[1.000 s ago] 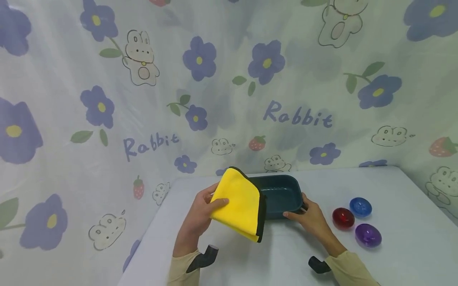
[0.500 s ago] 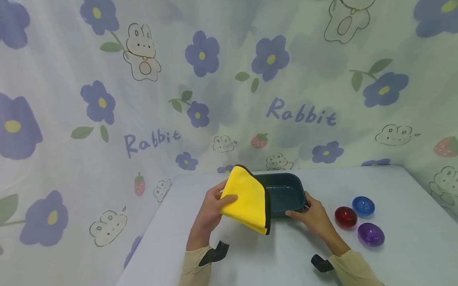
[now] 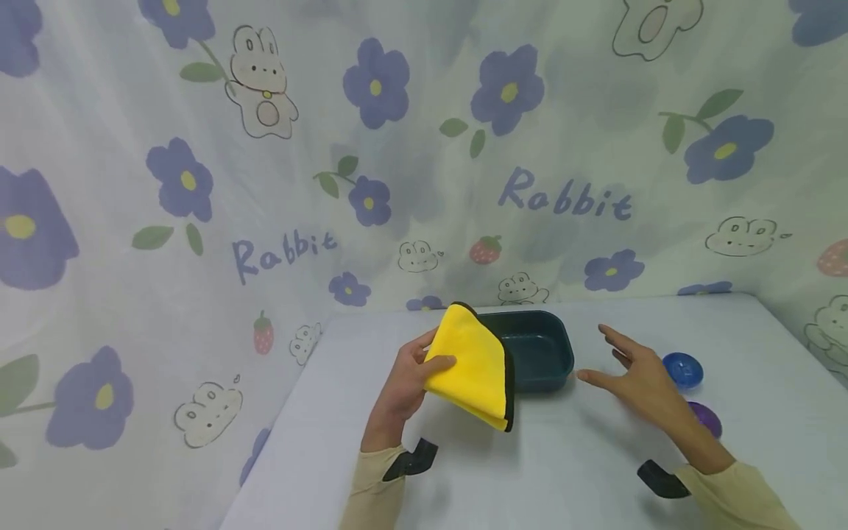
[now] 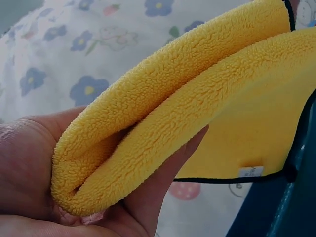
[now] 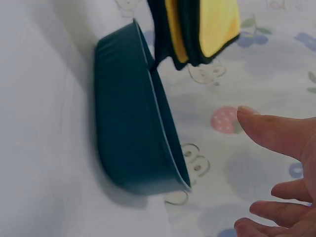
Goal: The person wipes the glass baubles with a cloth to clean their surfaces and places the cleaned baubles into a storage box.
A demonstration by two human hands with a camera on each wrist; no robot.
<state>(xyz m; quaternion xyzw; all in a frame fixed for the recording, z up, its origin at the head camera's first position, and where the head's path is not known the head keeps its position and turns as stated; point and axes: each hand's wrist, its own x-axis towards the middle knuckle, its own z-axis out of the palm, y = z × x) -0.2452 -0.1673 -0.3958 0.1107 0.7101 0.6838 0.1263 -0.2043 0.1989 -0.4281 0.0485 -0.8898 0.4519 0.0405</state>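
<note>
A folded yellow towel (image 3: 469,364) with black edging is pinched in my left hand (image 3: 405,379), thumb on its near face. In the left wrist view the towel (image 4: 163,108) shows a fluffy fold lying in the palm. Behind it stands a dark teal rectangular bin (image 3: 539,353), its left part hidden by the towel. My right hand (image 3: 639,383) is off the bin, just to its right, with thumb and fingers spread and nothing between them. The right wrist view shows the bin (image 5: 131,113) apart from the right hand (image 5: 286,168).
Right of the bin, a blue bowl-like piece (image 3: 683,369) and a shiny purple piece (image 3: 707,419) lie on the white table (image 3: 530,471), partly behind the right hand and forearm. A curtain with flowers and rabbits (image 3: 424,162) hangs behind the table.
My right hand has let go of the bin's right end and moved right, now covering the red piece. The left hand has shifted slightly right with the towel. The view has tilted a little.
</note>
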